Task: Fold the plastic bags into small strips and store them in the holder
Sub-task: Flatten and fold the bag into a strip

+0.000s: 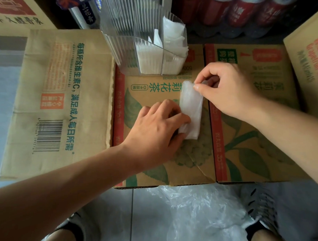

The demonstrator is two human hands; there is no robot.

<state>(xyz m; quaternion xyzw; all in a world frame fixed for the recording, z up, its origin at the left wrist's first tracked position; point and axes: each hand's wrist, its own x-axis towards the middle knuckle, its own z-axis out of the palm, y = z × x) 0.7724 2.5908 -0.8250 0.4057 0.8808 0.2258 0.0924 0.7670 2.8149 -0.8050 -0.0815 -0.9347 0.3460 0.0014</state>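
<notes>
Folding stage, one bag nearly reduced to a strip. The plastic bag strip (pixel 191 108) lies lengthwise on the lid of a printed cardboard carton (pixel 156 167), which serves me as worktop, just in front of the holder (pixel 131 43).

My left hand (pixel 155 127) rests on the strip's near end. Its fingers lie fairly flat and press the film down onto the carton, and a small fold of bag shows under them. My right hand (pixel 226 88) is closed in a pinch, thumb and forefinger gripping the strip's far end, which is lifted slightly off the carton.

The holder is a clear ribbed container with a divider. Folded bags (pixel 173 39) already stand in both of its compartments. Loose, crumpled plastic bags (pixel 195 210) lie on the floor between my feet, so I judge the task well begun but far from finished.

The next move probably calls for either one more fold or a final flattening. The left hand should keep the near end pinned so that the slippery film does not spring open. The strip then goes upright into the holder.
</notes>
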